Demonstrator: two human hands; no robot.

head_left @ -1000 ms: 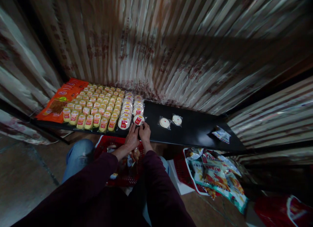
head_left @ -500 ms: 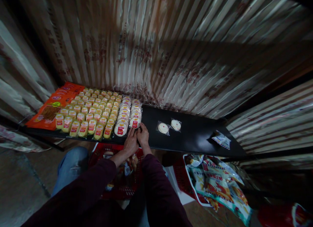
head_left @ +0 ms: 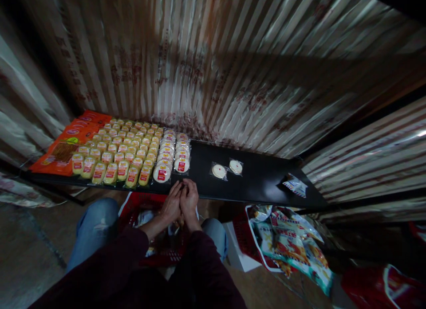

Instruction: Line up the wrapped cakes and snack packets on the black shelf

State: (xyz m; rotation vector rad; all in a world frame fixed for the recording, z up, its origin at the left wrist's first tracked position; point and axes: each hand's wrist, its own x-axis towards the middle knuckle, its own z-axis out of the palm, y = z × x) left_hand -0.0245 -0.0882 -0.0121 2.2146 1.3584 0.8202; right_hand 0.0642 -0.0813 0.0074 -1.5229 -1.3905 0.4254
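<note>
My left hand (head_left: 171,203) and my right hand (head_left: 189,201) are side by side and touching at the black shelf's (head_left: 213,191) front edge. Their fingers are curled and pressed together, and anything between them is hidden. Just beyond the fingertips are two rows of clear-wrapped round white cakes, the left row (head_left: 162,173) and the right row (head_left: 182,164), with red labels on the front ones. Several rows of yellow wrapped cakes (head_left: 111,172) stand to their left. Two white round cakes in clear wrappers, one nearer (head_left: 219,171) and one farther (head_left: 236,167), lie flat on the right.
Orange snack bags (head_left: 61,151) lie at the shelf's left end, a small silver-white packet (head_left: 295,185) toward its right end. Below my hands sits a red basket (head_left: 124,209) with packets. Another red basket (head_left: 244,229) holds large snack bags (head_left: 289,242). Striped sheeting (head_left: 199,65) hangs behind.
Both hands have drawn back from the front of the right white-cake row toward me, to the shelf edge. The row's front cake now shows fully. The view has shifted slightly.
</note>
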